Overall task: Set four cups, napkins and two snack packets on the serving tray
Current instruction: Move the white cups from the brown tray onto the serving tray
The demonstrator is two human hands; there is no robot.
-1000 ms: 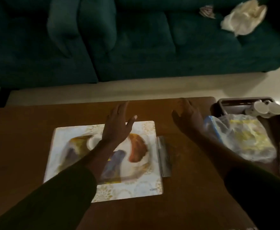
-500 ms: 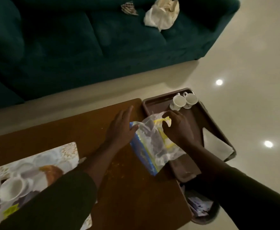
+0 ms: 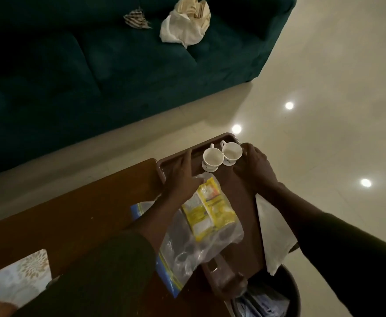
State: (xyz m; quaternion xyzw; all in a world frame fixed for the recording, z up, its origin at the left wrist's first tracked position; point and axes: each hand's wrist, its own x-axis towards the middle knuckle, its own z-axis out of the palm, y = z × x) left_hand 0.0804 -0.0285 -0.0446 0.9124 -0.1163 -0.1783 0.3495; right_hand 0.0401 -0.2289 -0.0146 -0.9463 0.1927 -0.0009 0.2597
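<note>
A brown serving tray (image 3: 241,191) overhangs the right end of the wooden table (image 3: 73,213). Two white cups (image 3: 212,156) (image 3: 232,152) stand side by side at its far end. A yellow snack packet (image 3: 210,211) inside a clear plastic bag (image 3: 187,248) lies across the tray's near left side, over a blue packet (image 3: 165,273). A white napkin (image 3: 274,232) lies along the tray's right edge. My left hand (image 3: 182,177) rests open, palm down, left of the cups. My right hand (image 3: 256,165) lies palm down at the tray's right rim, beside the right cup, holding nothing.
A dark bin (image 3: 281,294) with wrappers stands on the floor under the tray's near corner. A patterned placemat (image 3: 16,275) lies at the table's near left. Behind is a teal sofa (image 3: 118,65) with a crumpled white cloth (image 3: 185,21). Pale tiled floor lies to the right.
My view has swung right, from the placemat to the tray. My right hand let go of the plastic bag, and both hands moved forward to either side of the two cups.
</note>
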